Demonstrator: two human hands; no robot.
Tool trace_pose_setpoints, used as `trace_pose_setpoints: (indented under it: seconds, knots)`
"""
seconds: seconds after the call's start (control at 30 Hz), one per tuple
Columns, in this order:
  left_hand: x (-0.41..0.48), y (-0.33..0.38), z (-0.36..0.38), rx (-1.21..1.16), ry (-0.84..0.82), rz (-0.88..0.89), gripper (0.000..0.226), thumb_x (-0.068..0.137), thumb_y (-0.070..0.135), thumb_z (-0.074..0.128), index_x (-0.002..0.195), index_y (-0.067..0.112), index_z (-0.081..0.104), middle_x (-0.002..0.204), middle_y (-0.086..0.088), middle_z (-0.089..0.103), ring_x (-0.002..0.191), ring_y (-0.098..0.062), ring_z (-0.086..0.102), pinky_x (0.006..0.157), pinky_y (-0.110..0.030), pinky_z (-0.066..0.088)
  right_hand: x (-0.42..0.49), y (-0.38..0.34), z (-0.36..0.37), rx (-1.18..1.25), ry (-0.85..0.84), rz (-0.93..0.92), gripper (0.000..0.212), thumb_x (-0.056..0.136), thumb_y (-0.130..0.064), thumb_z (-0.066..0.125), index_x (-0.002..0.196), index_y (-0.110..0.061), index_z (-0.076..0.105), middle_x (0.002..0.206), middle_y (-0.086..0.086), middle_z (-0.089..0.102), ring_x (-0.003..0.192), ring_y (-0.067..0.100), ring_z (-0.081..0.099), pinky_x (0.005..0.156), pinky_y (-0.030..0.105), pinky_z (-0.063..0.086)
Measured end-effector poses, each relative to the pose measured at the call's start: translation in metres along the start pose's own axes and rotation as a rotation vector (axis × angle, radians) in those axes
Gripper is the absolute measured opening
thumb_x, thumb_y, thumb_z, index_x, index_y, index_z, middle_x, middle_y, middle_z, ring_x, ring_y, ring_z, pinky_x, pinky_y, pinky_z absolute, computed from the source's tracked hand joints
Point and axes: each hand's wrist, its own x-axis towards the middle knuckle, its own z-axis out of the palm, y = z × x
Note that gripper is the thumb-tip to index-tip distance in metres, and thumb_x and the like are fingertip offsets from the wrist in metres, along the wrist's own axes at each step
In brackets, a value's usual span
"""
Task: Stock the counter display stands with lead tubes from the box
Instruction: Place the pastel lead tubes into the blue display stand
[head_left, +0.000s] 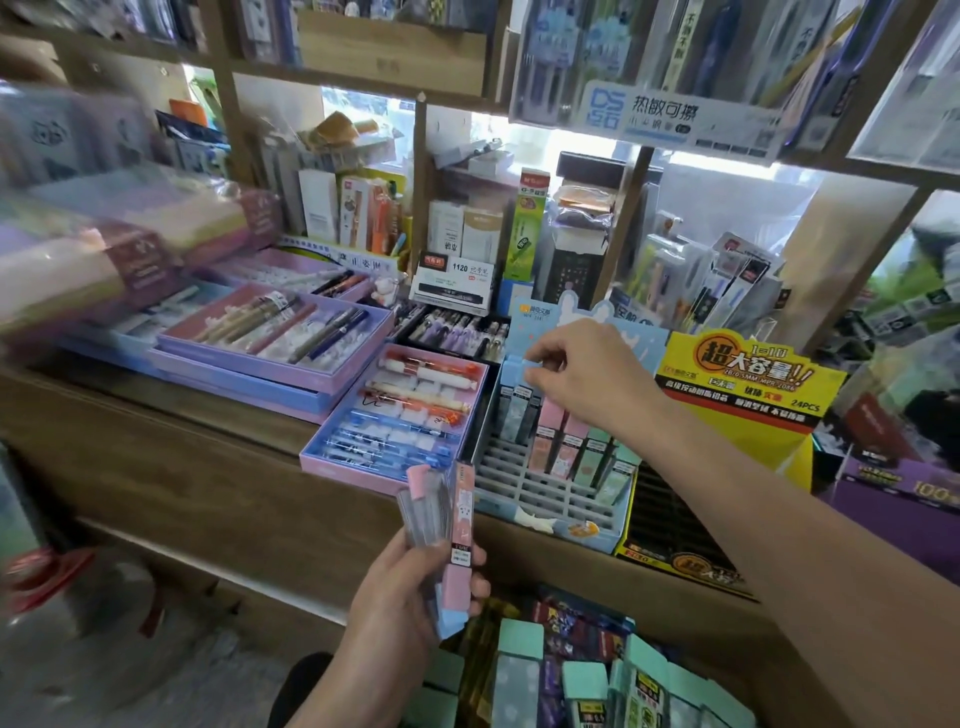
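Pinching a blue-capped tube (532, 370) with the right hand (587, 374) at the back row of the display stand (514, 467), gripping a fanned pink bunch (447, 519) in the left hand (410, 597) (looks loose). Could nudge the standing neighbours (550, 431) over, or drop one from that bunch

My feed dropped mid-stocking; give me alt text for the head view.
The right hand pinches a blue-capped tube at the back row of the blue display stand. The left hand grips several pink-capped tubes above a heap of mint-capped tubes.
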Motion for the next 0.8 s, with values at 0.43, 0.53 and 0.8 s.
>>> trace_pose_setpoints:
  seconds: [0.43,0.53,0.8]
  knots:
    - [0.006,0.0,0.001,-0.015,0.005,-0.013,0.043,0.074,0.003,0.062,0.117,0.006,0.062,0.079,-0.034,0.066,0.051,-0.038,0.061,0.043,-0.037,0.052,0.005,-0.011,0.004,-0.031,-0.007,0.044,0.019,0.095,-0.026,0.071,0.11,-0.017,0.078,0.089,-0.001,0.07,0.086,0.022,0.068,0.082,0.041,0.06]
    - [0.008,0.0,0.0,-0.005,0.018,-0.022,0.044,0.072,0.003,0.061,0.116,0.007,0.062,0.077,-0.033,0.066,0.049,-0.038,0.061,0.042,-0.036,0.051,0.006,-0.014,0.004,-0.024,-0.012,0.044,0.019,0.096,-0.026,0.07,0.108,-0.016,0.079,0.095,0.004,0.075,0.087,0.023,0.069,0.084,0.043,0.06]
    - [0.005,-0.002,-0.001,-0.008,0.008,-0.015,0.042,0.072,0.002,0.064,0.114,0.004,0.065,0.079,-0.035,0.065,0.05,-0.039,0.061,0.045,-0.037,0.052,0.004,-0.02,0.003,-0.021,-0.04,0.036,0.014,0.095,-0.024,0.07,0.1,-0.016,0.08,0.091,0.001,0.076,0.083,0.019,0.07,0.082,0.044,0.062]
